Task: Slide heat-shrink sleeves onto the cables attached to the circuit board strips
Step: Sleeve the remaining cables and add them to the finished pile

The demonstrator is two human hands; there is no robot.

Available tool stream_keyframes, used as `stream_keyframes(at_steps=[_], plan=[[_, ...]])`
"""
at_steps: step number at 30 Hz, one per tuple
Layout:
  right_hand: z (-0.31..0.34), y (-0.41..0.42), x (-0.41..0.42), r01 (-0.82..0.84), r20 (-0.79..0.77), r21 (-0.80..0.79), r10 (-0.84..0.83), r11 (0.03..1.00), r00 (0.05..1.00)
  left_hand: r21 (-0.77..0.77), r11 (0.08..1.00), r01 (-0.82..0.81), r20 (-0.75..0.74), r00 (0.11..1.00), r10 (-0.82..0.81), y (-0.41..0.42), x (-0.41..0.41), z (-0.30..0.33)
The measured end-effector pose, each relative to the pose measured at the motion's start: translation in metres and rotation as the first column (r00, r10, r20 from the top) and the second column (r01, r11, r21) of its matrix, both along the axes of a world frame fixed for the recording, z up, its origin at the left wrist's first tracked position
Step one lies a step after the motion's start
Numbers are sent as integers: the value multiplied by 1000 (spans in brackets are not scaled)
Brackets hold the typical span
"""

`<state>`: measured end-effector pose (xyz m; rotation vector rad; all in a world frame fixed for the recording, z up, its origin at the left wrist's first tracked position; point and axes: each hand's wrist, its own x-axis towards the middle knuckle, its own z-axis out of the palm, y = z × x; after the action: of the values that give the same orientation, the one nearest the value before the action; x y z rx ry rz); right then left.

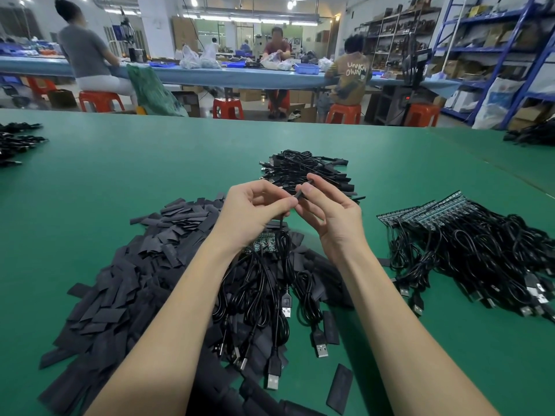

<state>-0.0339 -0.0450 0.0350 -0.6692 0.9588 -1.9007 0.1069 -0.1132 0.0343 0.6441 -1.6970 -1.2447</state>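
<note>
Sleeve [301,193], small and black, sits pinched between the right hand [327,211] and the left hand [255,210], both raised above the green surface [135,163]. Left hand's fingers curl round a thin black cable [281,223] that drops straight down to a circuit board strip [264,246] just beneath the wrists. Left of the left hand sprawls a heap of flat sleeves [135,265]. Right of the right hand lie more strips with cables [468,244]. Beyond the fingertips, a tangled cable pile [309,169].
</note>
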Motion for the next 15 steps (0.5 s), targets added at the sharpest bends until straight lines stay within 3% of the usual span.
stream_keyframes(at_steps=[4,9,15], plan=[[0,-2,2,52,17,47,-52,998,998,41,999,2,112,994,-7,-3,-1,0],[0,1,-9,118,109,91,-127,989,986,81,996,26,493,868,-63,-2,-6,1],[-2,5,-25,130,98,87,-138,988,986,89,979,181,594,780,-198,8,-11,8]])
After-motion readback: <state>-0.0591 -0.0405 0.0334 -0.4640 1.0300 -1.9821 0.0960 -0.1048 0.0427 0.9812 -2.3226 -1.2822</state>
